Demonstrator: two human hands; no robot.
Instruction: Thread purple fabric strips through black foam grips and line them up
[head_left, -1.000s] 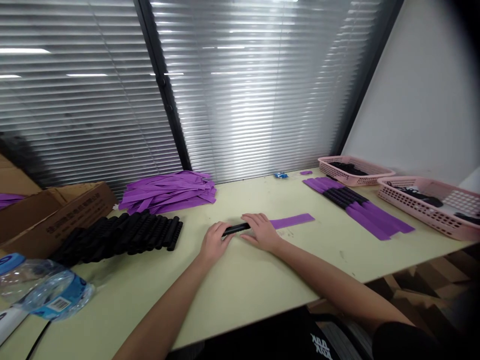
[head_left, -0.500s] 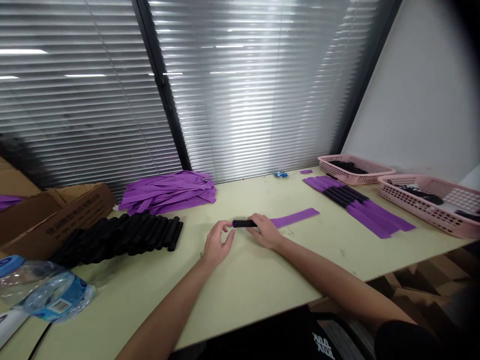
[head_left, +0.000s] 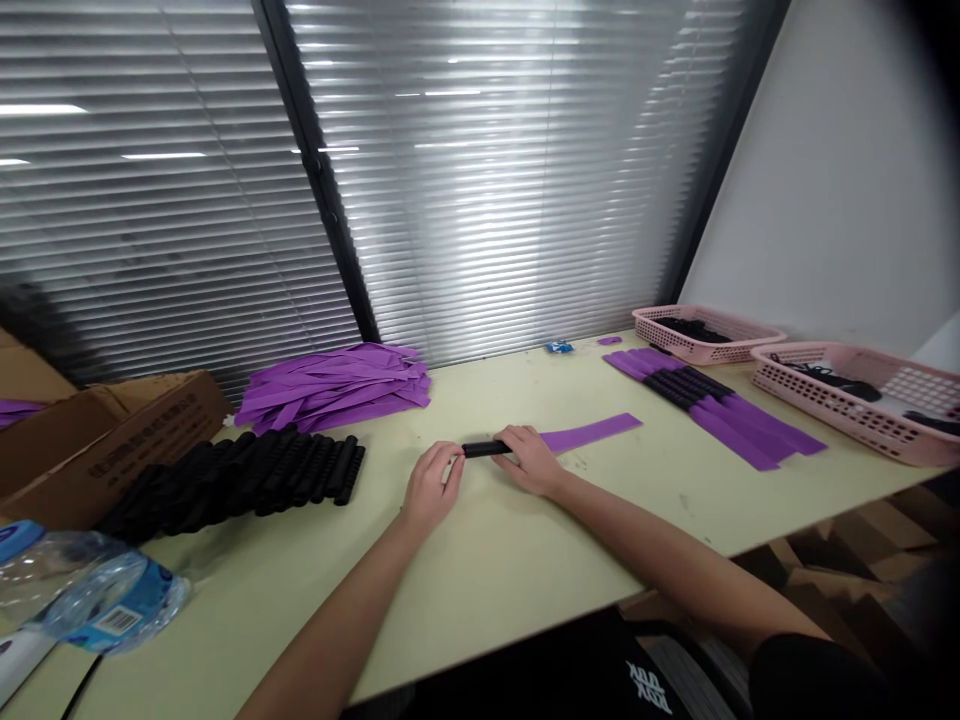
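Observation:
A short black ribbed tube (head_left: 484, 449) lies level between my two hands above the table. My right hand (head_left: 528, 458) is wrapped round its right end. From under that hand a flat purple strip (head_left: 596, 432) runs out to the right over the table. At the tube's left end my left hand (head_left: 433, 486) is closed in a pinch; what its fingertips hold is too small to make out. To the left lies a pile of black tubes (head_left: 255, 475), with a heap of purple strips (head_left: 337, 385) behind it.
Purple strips with black tubes on them (head_left: 686, 390) lie at the right. Beyond are two pink baskets (head_left: 709, 350) with black items. A cardboard box (head_left: 157, 430) and a plastic bottle (head_left: 124, 605) stand at the left. A blue packet (head_left: 559, 347) lies at the back.
The fingers of my left hand have closed at the tube's left end, where they were apart. My right hand keeps its grip. The view has shifted slightly.

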